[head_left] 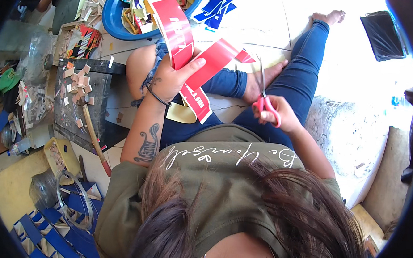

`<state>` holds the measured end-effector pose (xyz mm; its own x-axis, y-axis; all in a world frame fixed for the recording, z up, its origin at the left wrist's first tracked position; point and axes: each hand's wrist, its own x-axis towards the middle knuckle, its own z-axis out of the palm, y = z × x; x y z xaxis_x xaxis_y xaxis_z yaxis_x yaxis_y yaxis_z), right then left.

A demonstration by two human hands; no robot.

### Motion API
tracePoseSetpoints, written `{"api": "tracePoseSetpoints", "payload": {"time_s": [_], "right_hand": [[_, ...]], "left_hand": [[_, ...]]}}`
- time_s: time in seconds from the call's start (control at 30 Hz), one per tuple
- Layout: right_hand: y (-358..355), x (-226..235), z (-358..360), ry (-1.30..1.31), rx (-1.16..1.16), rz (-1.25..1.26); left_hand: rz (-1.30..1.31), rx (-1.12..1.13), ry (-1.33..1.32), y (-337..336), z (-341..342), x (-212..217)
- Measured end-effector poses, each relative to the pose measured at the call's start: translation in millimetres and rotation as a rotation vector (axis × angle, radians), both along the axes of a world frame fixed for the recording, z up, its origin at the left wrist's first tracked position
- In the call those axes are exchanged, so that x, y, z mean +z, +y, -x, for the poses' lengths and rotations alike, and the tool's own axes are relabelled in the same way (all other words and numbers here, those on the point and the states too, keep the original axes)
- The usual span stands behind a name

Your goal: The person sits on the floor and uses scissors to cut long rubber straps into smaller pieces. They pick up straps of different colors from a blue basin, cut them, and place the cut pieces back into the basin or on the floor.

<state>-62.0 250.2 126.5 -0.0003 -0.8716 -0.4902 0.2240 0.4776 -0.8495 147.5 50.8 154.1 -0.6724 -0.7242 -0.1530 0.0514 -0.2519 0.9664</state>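
The glossy red flat strip with pale lettering (215,63) rises slantwise from the left hand (171,79), its long axis running away and rightward, toward the scissors with pink plastic handles and slim metal blades (265,104). A small red pointed end (245,56) lies just left of the blade tips. The right hand (282,114), nearer the scissors, is closed around their handles, blades slightly parted and pointing away from the body. The left hand clamps the strip, thumb on top, wrist raised.
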Motion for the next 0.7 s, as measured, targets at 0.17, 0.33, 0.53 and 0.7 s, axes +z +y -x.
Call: {"api": "tracePoseSetpoints", "payload": {"time_s": [0.17,0.33,0.53,0.7], "right_hand": [[-14,16,-7,0.087,0.209,0.032],[-38,29,-11,0.196,0.220,0.168],[-45,34,-13,0.232,0.226,0.171],[-45,33,-13,0.229,0.214,0.175]], "left_hand": [[0.112,-0.024,-0.048,3,-1,9],[0.136,-0.036,-0.134,7,-5,14],[0.182,-0.059,-0.152,9,-8,13],[0.173,-0.025,-0.137,11,-6,10]]}}
